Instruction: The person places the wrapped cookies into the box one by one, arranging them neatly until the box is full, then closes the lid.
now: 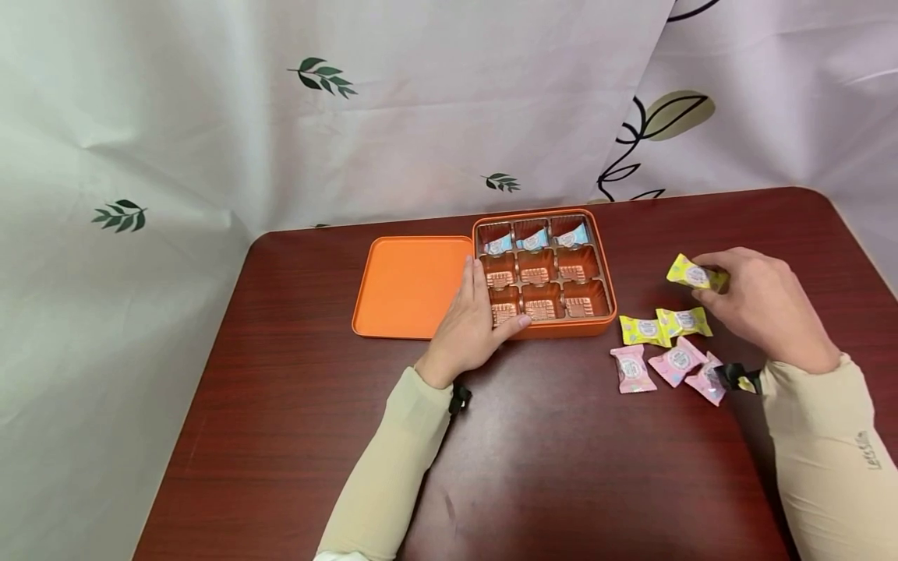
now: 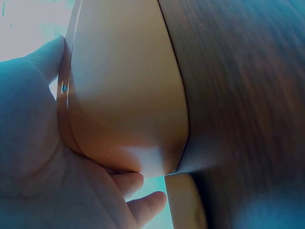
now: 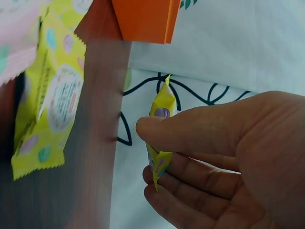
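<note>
An orange box (image 1: 568, 330) holds a brown divided tray (image 1: 539, 284). One blue-wrapped candy sits in each back-row compartment: left (image 1: 499, 245), middle (image 1: 533, 240) and right (image 1: 572, 236). At the box's front left corner rests my left hand (image 1: 468, 327), fingers straight along the left side and thumb on the front rim. My right hand (image 1: 761, 300) pinches a yellow-wrapped candy (image 1: 691, 274) between thumb and fingers, right of the box. Below it on the table lie two more yellow candies, one left (image 1: 644, 330) and one right (image 1: 684, 321). The right wrist view shows the pinched candy (image 3: 163, 102) edge-on.
Three pink-wrapped candies (image 1: 632, 369) lie in front of the yellow ones. Left of the box is an orange lid (image 1: 410, 288), lying flat against it. The dark red wooden table (image 1: 561, 452) ends at the back by a pale leaf-patterned curtain (image 1: 421, 117).
</note>
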Tool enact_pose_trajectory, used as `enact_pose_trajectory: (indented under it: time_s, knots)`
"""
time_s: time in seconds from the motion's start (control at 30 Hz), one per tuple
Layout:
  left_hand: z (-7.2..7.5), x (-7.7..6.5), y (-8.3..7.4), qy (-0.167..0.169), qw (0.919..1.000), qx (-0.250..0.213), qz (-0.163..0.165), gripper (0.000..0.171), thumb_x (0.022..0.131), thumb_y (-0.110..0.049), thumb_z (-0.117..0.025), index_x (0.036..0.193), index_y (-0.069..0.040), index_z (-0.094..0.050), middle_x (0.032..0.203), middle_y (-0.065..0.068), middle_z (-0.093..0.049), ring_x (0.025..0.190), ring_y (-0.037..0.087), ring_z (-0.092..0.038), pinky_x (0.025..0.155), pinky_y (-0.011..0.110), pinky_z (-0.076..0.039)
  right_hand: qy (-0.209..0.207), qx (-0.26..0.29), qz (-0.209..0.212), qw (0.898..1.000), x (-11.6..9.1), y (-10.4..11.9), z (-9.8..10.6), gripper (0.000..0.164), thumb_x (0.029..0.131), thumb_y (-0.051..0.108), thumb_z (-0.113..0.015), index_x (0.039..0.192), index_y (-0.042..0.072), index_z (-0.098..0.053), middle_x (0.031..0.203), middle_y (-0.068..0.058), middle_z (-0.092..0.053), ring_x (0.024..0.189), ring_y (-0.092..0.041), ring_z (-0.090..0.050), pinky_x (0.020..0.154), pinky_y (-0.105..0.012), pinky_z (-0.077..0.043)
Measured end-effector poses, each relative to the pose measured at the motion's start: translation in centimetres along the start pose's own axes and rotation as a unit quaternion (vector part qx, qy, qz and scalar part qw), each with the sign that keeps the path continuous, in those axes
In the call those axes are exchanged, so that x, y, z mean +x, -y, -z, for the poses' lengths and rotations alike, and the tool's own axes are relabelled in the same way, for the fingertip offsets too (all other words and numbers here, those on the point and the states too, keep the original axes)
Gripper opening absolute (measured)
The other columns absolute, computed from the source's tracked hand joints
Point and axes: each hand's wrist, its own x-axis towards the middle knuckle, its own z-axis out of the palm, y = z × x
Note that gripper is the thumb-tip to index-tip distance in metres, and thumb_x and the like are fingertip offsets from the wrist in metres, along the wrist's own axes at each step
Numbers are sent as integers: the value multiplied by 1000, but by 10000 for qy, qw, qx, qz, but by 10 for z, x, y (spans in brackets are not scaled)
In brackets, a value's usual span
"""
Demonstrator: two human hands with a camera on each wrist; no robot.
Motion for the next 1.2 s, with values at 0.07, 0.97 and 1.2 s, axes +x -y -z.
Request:
enact_pose_trajectory:
  time_s: [0.07, 0.97, 1.2]
  knots:
    - [0, 0, 0, 4, 10000, -11, -2, 108, 97, -61, -55, 158, 2, 9, 166, 19, 15, 152, 21, 12, 122, 41, -11, -12, 23, 22, 10000, 1, 2, 0, 36, 78, 3, -74, 112, -5, -70, 103, -26, -66, 81, -35, -57, 68, -48, -41]
    - [0, -1, 0, 27, 10000, -39, 61, 108, 97, -60, -56, 158, 1, 9, 166, 18, 16, 152, 22, 11, 122, 41, -10, -222, 156, 517, 9983, 13, 30, -8, 37, 77, -1, -74, 114, -5, -71, 104, -23, -67, 69, -26, -59, 64, -46, -43]
    - [-1, 0, 0, -9, 10000, -23, 20, 108, 96, -62, -55, 158, 1, 8, 166, 19, 15, 152, 21, 12, 122, 41, -11, -161, 245, 489, 9984, 16, 35, -9, 37, 78, -1, -73, 115, -4, -70, 106, -22, -66, 71, -27, -59, 67, -46, -43]
